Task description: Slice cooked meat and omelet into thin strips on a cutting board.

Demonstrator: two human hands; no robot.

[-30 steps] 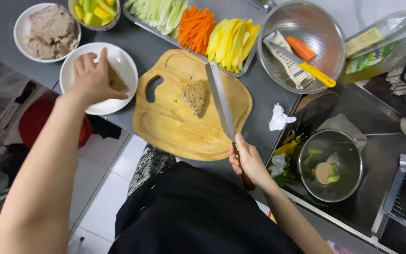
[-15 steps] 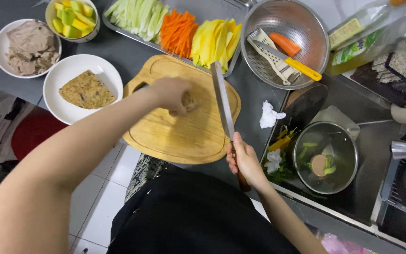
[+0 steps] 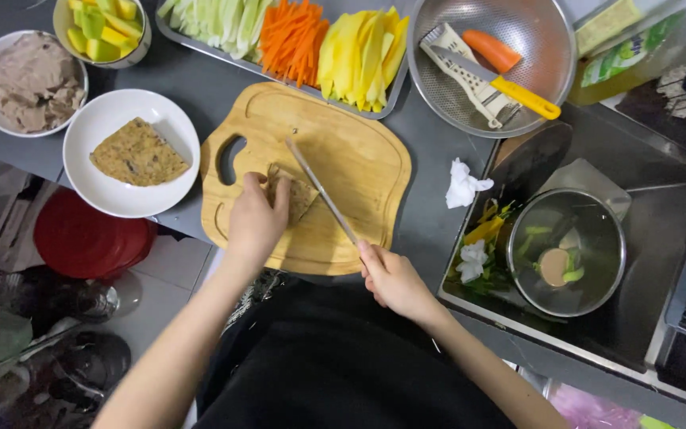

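Beside board (image 3: pixel 359 159), white plate (image 3: pixel 89 175), vegetable tray (image 3: pixel 200 49), colander (image 3: pixel 430 95)

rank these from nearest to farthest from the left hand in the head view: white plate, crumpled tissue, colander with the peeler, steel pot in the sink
1. White plate, just to the left hand's left.
2. Crumpled tissue, right of the cutting board.
3. Colander and steel pot, far right: too close to call.

A kitchen: cutting board (image 3: pixel 335 159), sink (image 3: pixel 637 334), tray of sliced vegetables (image 3: pixel 279 75).
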